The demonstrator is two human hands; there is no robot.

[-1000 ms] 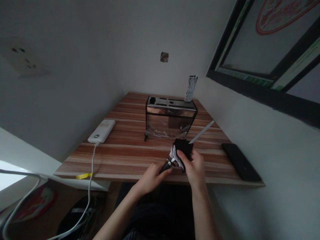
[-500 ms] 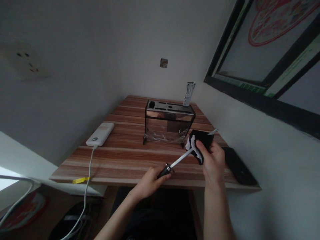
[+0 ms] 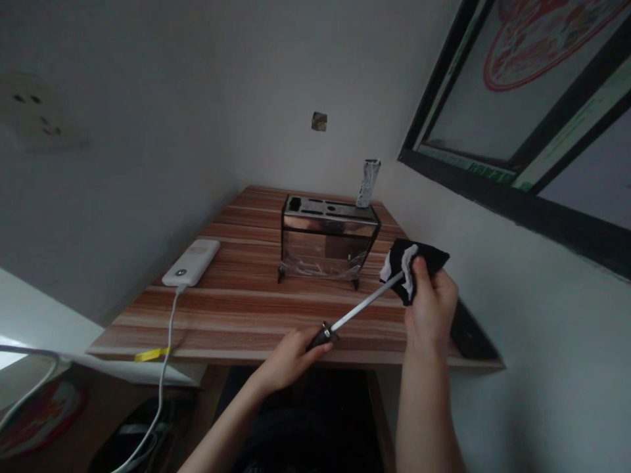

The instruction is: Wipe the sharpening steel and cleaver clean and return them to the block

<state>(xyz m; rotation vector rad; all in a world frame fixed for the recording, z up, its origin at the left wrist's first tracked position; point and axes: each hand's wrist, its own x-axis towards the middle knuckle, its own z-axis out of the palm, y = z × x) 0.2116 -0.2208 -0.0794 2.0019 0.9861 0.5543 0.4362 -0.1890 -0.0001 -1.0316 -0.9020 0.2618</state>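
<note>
My left hand (image 3: 294, 355) is closed around the black handle of a honing steel (image 3: 367, 302), low over the table's front edge. The steel's rod slants up to the right into a black and white cloth (image 3: 422, 257). Pinched around the rod's far part, the cloth sits in my right hand (image 3: 434, 299), which hides some of it. The rod's tip is covered by the cloth. Behind the rod stands a knife block (image 3: 331, 226) with a slotted metal top and see-through front. A plastic-wrapped handle (image 3: 368, 184) sticks up at its right end.
On the wood-grain table (image 3: 236, 309), a white power bank (image 3: 192, 263) lies at left, its cable (image 3: 170, 335) hanging over the front edge near yellow tape (image 3: 152, 355). A black phone-like slab (image 3: 472, 334) lies right of my right forearm. Walls enclose the table's sides and back.
My right hand and the cloth have slid up and right along the rod. More of the rod shows near the guard, and its tip, visible before, is now covered. The view has shifted slightly.
</note>
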